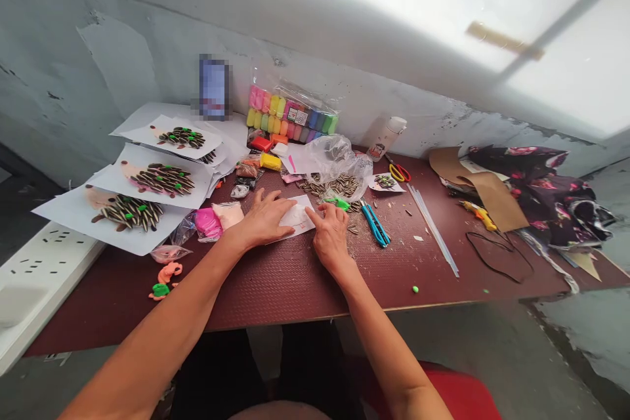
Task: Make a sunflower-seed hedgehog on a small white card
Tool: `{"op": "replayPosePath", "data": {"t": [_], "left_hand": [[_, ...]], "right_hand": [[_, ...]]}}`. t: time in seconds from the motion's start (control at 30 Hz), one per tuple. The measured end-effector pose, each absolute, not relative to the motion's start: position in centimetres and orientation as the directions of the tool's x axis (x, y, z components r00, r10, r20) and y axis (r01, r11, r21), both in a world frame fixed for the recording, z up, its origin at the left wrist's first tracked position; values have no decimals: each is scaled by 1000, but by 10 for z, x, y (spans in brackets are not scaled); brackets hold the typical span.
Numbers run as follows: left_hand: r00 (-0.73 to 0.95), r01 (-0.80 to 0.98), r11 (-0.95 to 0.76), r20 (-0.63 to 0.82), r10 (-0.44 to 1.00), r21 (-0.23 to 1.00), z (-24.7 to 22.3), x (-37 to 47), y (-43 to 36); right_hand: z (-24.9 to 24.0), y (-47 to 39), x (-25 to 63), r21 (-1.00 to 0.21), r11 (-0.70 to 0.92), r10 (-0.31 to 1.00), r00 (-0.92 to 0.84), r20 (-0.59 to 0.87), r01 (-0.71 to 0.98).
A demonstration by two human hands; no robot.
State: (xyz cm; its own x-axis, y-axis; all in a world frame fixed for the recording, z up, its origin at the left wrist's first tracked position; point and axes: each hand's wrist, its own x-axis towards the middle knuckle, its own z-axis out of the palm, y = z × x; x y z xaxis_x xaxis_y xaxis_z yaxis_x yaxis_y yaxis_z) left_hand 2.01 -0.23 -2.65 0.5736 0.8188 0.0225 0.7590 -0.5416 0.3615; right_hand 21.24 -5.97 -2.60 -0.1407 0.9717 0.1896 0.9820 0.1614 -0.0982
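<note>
A small white card (298, 215) with a pale shape on it lies on the dark red table in front of me. My left hand (263, 218) rests across the card's left side, fingers spread and holding nothing. My right hand (331, 230) touches the card's right edge with an outstretched index finger; its other fingers are partly bent. Just beyond the right hand is bright green clay (337, 203). Striped sunflower seeds (339, 185) are heaped behind it, partly under a clear plastic bag (335, 154). Fine details on the card are too small to make out.
Hedgehog pictures made with seeds (157, 180) are stacked at left. Clay packs (290, 119) lean on the wall beside a white bottle (388, 138). A blue utility knife (375, 224), scissors (398, 172), glue sticks (433, 230) and a glue gun (480, 215) lie rightward.
</note>
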Motion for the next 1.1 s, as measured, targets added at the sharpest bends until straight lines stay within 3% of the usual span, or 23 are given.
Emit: {"op": "replayPosePath", "data": {"t": [0.27, 0.6, 0.83, 1.1], "left_hand": [[580, 755, -542, 7, 814, 369, -26, 20, -2], [569, 766, -531, 3, 823, 364, -25, 20, -3], [566, 783, -494, -103, 818, 377, -19, 15, 0], [574, 765, -508, -61, 817, 396, -21, 13, 2]], "right_hand": [[-20, -53, 209, -41, 190, 977, -185, 102, 981], [-21, -53, 208, -56, 186, 976, -178, 127, 981], [-19, -55, 207, -45, 192, 977, -187, 102, 980], [-21, -62, 204, -59, 249, 963, -240, 125, 967]]}}
